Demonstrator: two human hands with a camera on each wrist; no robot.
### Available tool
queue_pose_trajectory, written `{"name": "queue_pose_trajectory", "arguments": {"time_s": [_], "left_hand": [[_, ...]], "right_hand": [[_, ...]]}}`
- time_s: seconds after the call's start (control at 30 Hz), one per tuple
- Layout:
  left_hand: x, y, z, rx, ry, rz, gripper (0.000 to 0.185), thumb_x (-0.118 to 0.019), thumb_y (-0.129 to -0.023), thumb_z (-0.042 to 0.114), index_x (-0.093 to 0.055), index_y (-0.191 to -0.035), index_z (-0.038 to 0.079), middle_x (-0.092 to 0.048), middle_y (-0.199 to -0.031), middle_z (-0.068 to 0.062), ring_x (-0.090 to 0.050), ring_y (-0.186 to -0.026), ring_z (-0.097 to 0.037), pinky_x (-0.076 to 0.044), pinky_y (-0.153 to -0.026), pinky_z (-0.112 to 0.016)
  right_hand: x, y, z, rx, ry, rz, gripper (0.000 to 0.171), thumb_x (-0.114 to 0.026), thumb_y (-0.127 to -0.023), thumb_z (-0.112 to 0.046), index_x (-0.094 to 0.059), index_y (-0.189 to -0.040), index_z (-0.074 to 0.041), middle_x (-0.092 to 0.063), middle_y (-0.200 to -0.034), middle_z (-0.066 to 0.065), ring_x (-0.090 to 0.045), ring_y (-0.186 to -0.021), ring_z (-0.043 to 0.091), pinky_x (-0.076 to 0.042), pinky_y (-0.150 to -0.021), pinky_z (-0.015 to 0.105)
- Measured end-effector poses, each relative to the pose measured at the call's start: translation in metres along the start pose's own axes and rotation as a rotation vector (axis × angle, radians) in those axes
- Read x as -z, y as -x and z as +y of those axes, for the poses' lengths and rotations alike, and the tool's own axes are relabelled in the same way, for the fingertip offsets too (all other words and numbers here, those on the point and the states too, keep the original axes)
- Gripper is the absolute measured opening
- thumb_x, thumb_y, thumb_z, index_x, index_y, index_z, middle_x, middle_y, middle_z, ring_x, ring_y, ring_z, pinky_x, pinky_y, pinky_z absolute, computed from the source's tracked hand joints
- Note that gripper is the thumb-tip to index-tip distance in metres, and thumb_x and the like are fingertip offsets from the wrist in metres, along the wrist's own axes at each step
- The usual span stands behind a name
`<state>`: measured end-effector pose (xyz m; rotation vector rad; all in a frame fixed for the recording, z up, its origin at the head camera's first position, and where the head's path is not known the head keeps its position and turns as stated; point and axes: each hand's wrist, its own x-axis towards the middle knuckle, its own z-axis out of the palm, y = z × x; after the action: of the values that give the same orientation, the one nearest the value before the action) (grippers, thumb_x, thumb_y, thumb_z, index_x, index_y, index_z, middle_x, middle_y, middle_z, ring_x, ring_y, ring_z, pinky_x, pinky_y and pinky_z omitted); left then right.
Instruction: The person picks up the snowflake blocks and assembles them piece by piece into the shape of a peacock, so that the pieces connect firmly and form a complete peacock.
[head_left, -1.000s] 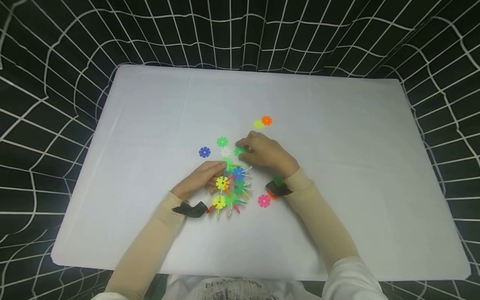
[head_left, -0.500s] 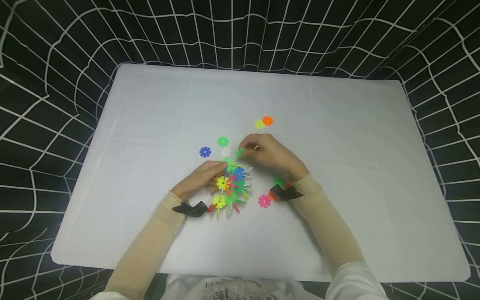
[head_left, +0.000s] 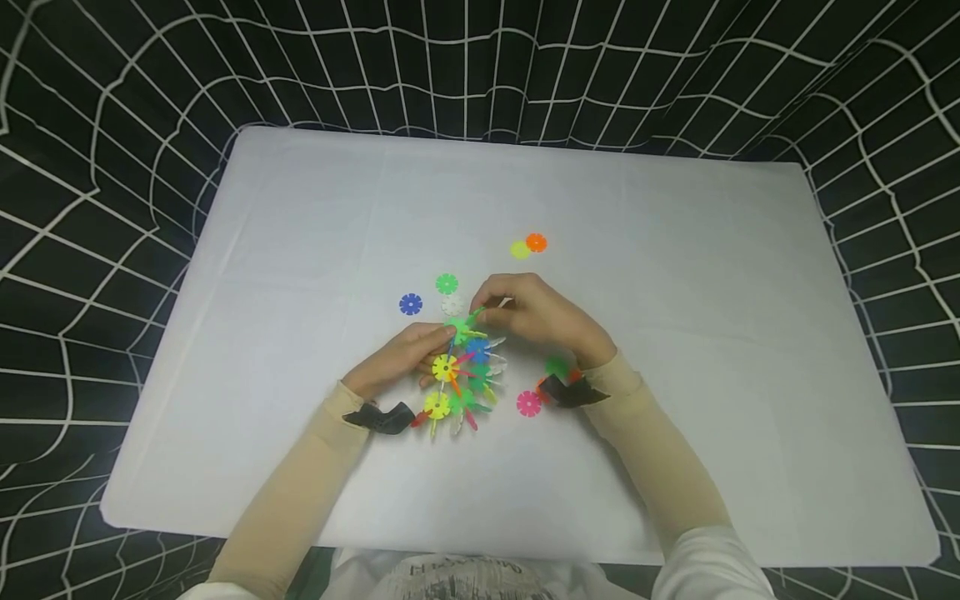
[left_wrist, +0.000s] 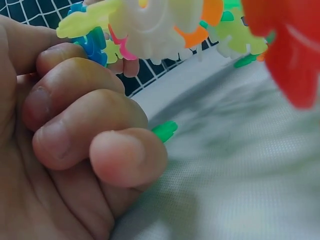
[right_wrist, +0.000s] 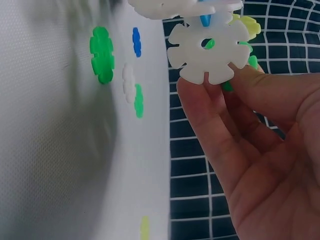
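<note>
My left hand (head_left: 405,354) grips a cluster of interlocking notched plastic discs (head_left: 445,367) in yellow, green, blue, pink and white. In the left wrist view, that hand's fingers (left_wrist: 90,110) are curled, with a white disc (left_wrist: 155,30) and a red one (left_wrist: 290,50) of the cluster close to the camera. At the cluster's far end, my right hand (head_left: 536,312) pinches a green notched disc (head_left: 476,314), seen nearly edge-on and meeting the cluster's green disc. From the right wrist, a white disc (right_wrist: 207,50) of the cluster hides most of that green disc and the fingertips.
Loose discs lie on the white table (head_left: 675,250): blue (head_left: 410,304), green (head_left: 447,284) and white (head_left: 451,305) beyond the left hand, yellow (head_left: 520,250) and orange (head_left: 536,242) farther back. A pink disc (head_left: 528,404) and others lie by the right wrist. Dark netting (head_left: 480,67) surrounds the table.
My right hand has lifted the green disc off the table near the white one, tilted it edge-on and brought it to the cluster. My left hand stays nearly still.
</note>
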<state>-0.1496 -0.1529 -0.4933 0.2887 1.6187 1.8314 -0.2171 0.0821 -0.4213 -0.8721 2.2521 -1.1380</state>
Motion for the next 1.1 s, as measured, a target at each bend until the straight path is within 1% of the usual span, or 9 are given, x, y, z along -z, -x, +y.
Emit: {"name": "queue_pose_trajectory", "arguments": {"time_s": [0.17, 0.37, 0.53, 0.8, 0.93, 1.1], "left_hand": [[-0.001, 0.000, 0.003, -0.011, -0.001, -0.016, 0.038, -0.039, -0.109, 0.031, -0.041, -0.076, 0.012, -0.031, -0.058, 0.007, -0.039, -0.052, -0.011, -0.038, -0.053, -0.020], [-0.001, 0.000, 0.003, 0.002, -0.007, -0.020, 0.038, -0.039, -0.109, 0.030, -0.041, -0.076, 0.012, -0.032, -0.058, 0.006, -0.040, -0.051, -0.010, -0.038, -0.053, -0.020], [-0.001, 0.001, 0.004, 0.011, -0.013, -0.021, 0.037, -0.039, -0.109, 0.030, -0.040, -0.076, 0.012, -0.030, -0.058, 0.006, -0.039, -0.051, -0.010, -0.038, -0.053, -0.020], [0.000, 0.000, 0.003, 0.012, -0.016, -0.032, 0.038, -0.040, -0.108, 0.031, -0.040, -0.076, 0.012, -0.029, -0.057, 0.006, -0.038, -0.051, -0.011, -0.037, -0.053, -0.020], [0.001, 0.000, 0.001, 0.009, -0.014, -0.044, 0.038, -0.041, -0.108, 0.032, -0.040, -0.076, 0.012, -0.029, -0.058, 0.006, -0.038, -0.051, -0.011, -0.037, -0.053, -0.021], [0.001, 0.000, 0.003, 0.007, -0.020, -0.054, 0.037, -0.040, -0.108, 0.030, -0.040, -0.076, 0.012, -0.028, -0.058, 0.006, -0.037, -0.051, -0.012, -0.037, -0.054, -0.021]], "right_hand": [[0.000, -0.001, 0.000, 0.016, 0.034, 0.006, 0.008, -0.072, -0.093, -0.008, -0.074, -0.099, -0.013, -0.072, -0.100, -0.001, -0.062, -0.094, 0.016, -0.056, -0.092, 0.038], [0.000, 0.000, -0.001, 0.038, 0.059, 0.011, 0.010, -0.074, -0.092, -0.007, -0.076, -0.099, -0.014, -0.072, -0.099, -0.002, -0.061, -0.091, 0.015, -0.055, -0.087, 0.034], [0.000, 0.001, -0.004, 0.064, 0.088, 0.018, 0.011, -0.075, -0.090, -0.006, -0.077, -0.099, -0.013, -0.072, -0.097, -0.002, -0.062, -0.088, 0.014, -0.056, -0.082, 0.031], [0.000, 0.000, -0.007, 0.071, 0.122, 0.019, 0.011, -0.076, -0.089, -0.006, -0.078, -0.099, -0.011, -0.072, -0.095, -0.001, -0.062, -0.086, 0.014, -0.056, -0.081, 0.030], [-0.001, 0.000, -0.008, 0.095, 0.128, 0.007, 0.011, -0.076, -0.089, -0.005, -0.079, -0.097, -0.012, -0.071, -0.094, -0.002, -0.062, -0.085, 0.013, -0.056, -0.081, 0.029], [-0.003, 0.000, -0.010, 0.116, 0.144, 0.004, 0.010, -0.076, -0.089, -0.004, -0.079, -0.095, -0.011, -0.070, -0.091, -0.002, -0.061, -0.083, 0.012, -0.056, -0.078, 0.028]]}}
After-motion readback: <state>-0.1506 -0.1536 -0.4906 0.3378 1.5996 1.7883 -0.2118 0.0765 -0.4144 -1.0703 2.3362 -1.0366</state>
